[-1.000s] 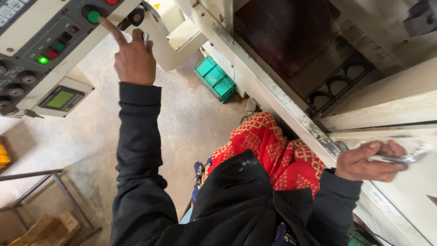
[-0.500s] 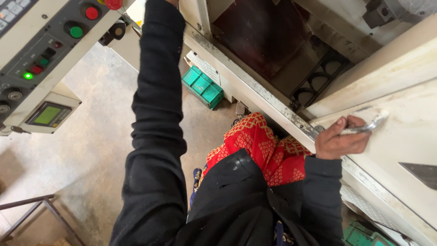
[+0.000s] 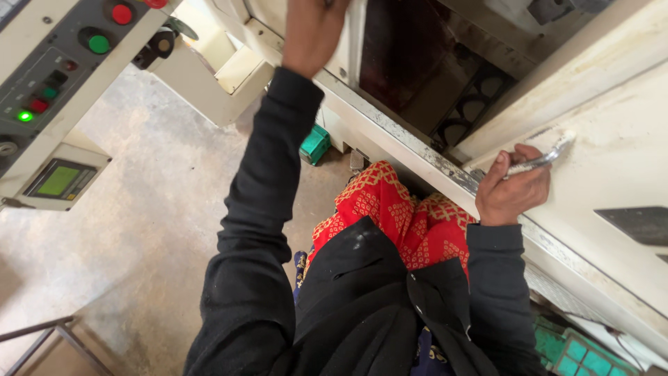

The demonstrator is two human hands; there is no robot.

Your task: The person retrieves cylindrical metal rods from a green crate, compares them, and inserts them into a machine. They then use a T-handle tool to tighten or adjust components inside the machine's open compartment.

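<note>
- The left hand [image 3: 311, 31] has left the control panel [image 3: 66, 76], where a finger pressed a button a second ago, and now reaches the pale door edge [image 3: 355, 42] of the machine; whether its fingers grip cannot be told.
- The right hand [image 3: 513, 189] stays on the machine's sill [image 3: 417, 150], fingers clamped on a thin metal strip [image 3: 546, 157].
- The green lamp [image 3: 25, 116] glows.

The floor [image 3: 118, 230] is bare grey concrete with pale, dusty patches. A big cream machine [image 3: 612, 160] fills the right side. A control panel [image 3: 62, 76] with red and green buttons hangs at the top left. A green crate [image 3: 314, 144] sits on the floor.
</note>
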